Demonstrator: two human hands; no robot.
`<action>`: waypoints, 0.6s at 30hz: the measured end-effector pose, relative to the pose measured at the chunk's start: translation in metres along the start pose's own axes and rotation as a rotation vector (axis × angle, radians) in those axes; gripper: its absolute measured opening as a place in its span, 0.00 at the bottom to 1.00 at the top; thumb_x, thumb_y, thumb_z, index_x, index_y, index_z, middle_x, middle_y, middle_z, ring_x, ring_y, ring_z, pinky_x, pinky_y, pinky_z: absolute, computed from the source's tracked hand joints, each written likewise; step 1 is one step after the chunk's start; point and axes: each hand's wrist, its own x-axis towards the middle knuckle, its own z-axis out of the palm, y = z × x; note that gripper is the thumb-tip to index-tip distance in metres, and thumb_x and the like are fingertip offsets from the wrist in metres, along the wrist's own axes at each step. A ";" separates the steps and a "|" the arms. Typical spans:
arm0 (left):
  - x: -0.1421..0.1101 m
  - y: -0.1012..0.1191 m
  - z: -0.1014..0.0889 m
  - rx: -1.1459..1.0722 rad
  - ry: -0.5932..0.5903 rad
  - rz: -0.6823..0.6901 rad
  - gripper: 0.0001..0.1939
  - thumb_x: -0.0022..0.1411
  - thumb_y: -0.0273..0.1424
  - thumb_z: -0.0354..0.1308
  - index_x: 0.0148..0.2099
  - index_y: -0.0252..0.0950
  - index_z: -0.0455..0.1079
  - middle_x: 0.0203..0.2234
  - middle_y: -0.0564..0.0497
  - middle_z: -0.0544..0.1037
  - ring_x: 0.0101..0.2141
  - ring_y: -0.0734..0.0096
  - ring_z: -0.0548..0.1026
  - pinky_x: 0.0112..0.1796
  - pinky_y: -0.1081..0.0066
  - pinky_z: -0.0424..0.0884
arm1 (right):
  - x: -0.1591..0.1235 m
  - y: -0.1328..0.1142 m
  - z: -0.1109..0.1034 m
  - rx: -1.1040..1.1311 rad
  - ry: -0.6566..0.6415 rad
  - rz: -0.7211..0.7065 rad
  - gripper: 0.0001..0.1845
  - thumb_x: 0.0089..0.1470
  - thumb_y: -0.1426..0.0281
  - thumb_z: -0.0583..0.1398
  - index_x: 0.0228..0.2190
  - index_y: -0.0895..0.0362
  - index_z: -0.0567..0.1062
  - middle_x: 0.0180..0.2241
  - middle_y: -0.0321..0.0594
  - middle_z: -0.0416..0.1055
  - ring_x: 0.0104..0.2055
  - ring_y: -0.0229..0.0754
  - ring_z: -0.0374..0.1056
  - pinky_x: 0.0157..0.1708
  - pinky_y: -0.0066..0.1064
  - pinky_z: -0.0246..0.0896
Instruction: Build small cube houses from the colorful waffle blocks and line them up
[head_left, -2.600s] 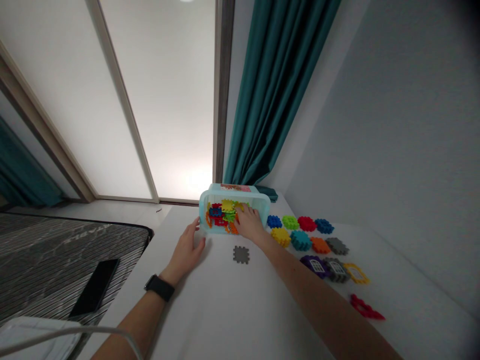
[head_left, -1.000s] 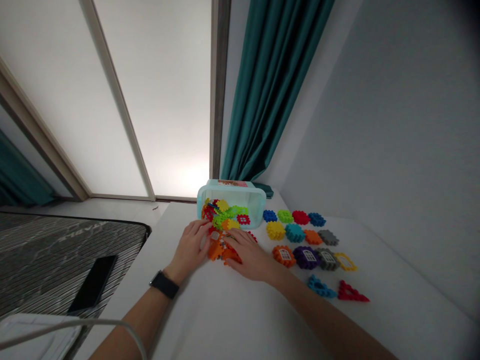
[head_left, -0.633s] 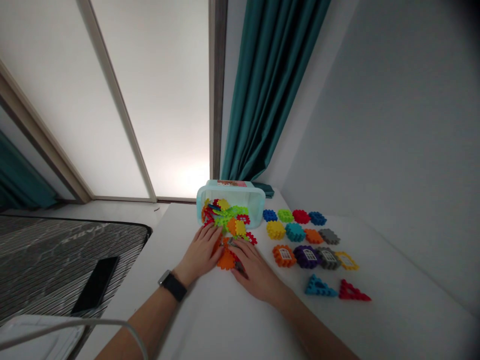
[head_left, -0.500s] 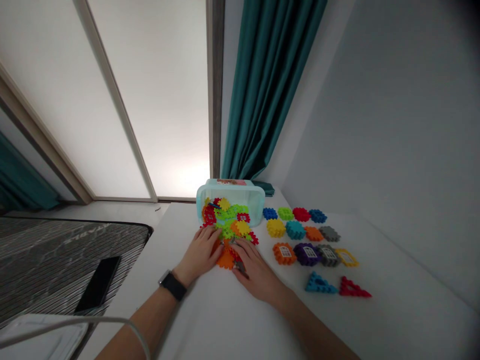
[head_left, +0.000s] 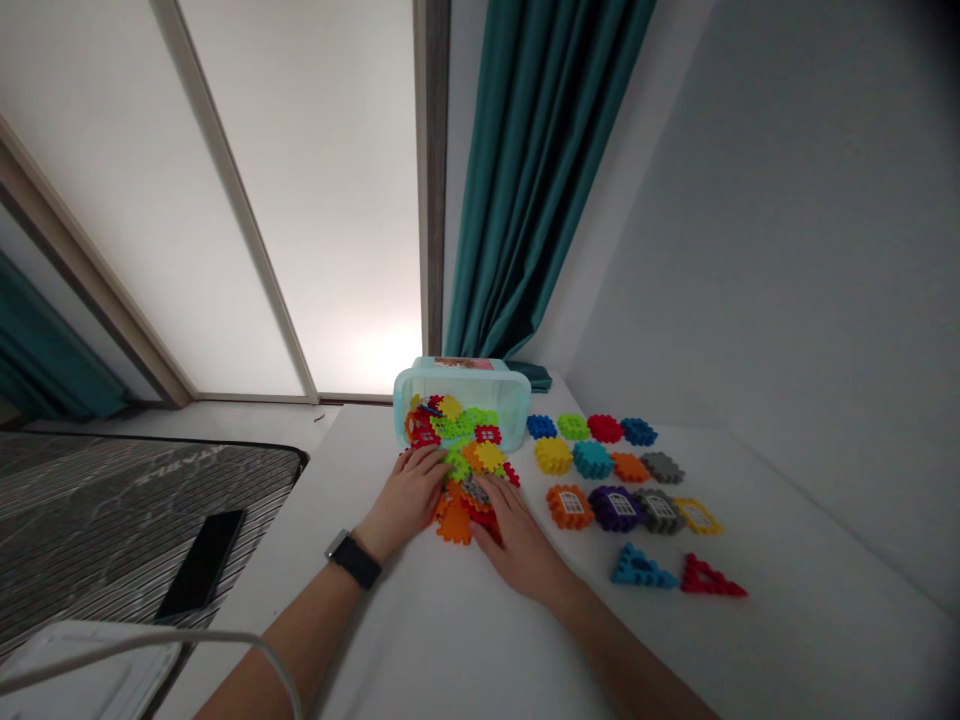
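A loose pile of notched plastic building pieces spills from a tipped pale-blue tub [head_left: 517,400]. My left hand [head_left: 407,503] lies against the pile's left side, fingers stretched over red and green pieces. My right hand [head_left: 519,545] rests on the right side, thumb apart from the fingers. Between the hands are an orange piece [head_left: 454,522] and a grey piece [head_left: 475,491], the grey one near my right fingertips. A yellow piece [head_left: 490,457] lies just beyond. My palms hide some pieces, and neither hand visibly grips one.
To the right, building pieces stand in rows, including a purple stack [head_left: 615,508], a blue triangle [head_left: 642,568] and a red triangle [head_left: 710,577]. A black phone [head_left: 201,563] lies left of the white table [head_left: 450,640]. A pale cable [head_left: 225,637] arcs across the lower left.
The grey piece by my right thumb now lies in the pile near the fingertips. My right thumb and fingers have spread slightly. My left hand has barely moved.
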 end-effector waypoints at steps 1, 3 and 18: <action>0.000 0.000 0.000 -0.013 0.005 -0.012 0.16 0.66 0.22 0.50 0.52 0.38 0.72 0.56 0.44 0.76 0.59 0.54 0.68 0.59 0.48 0.62 | 0.000 0.000 0.000 0.000 0.000 -0.004 0.33 0.58 0.72 0.58 0.64 0.53 0.60 0.62 0.50 0.63 0.66 0.53 0.58 0.66 0.55 0.53; -0.003 0.000 0.000 -0.043 0.015 -0.030 0.13 0.64 0.22 0.51 0.47 0.38 0.72 0.54 0.43 0.77 0.58 0.54 0.68 0.59 0.48 0.61 | 0.000 0.000 0.000 -0.001 -0.013 -0.018 0.33 0.58 0.73 0.58 0.64 0.53 0.60 0.61 0.50 0.64 0.65 0.53 0.58 0.66 0.54 0.54; -0.009 -0.012 -0.013 -0.062 0.078 0.071 0.16 0.62 0.33 0.65 0.51 0.39 0.69 0.48 0.44 0.75 0.51 0.53 0.71 0.55 0.49 0.67 | 0.000 -0.003 -0.003 -0.034 -0.018 -0.047 0.33 0.56 0.75 0.59 0.62 0.54 0.62 0.61 0.49 0.65 0.65 0.52 0.58 0.66 0.52 0.56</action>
